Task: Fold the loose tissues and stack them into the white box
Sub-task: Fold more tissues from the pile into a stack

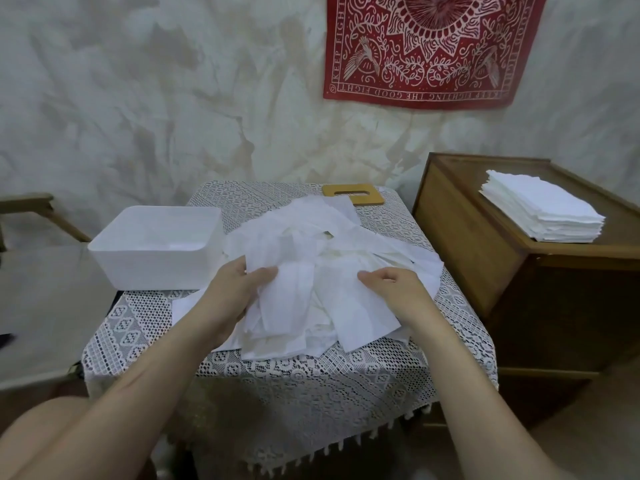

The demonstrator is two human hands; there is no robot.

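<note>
Many thin, rumpled paper tissues (311, 251)

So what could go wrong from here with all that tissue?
1. The loose tissues lie overlapped in a heap; with the left hand and right hand gripping sheets, a pull might tear one or drag others off the table.
2. The white box sits at the table's left edge; a nudge could push it off.

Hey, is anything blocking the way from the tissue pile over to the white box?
Nothing visible does. The white box stands open-topped just left of the loose tissues; a wooden lid lies behind the pile. The left hand and the right hand already grip tissues.
</note>
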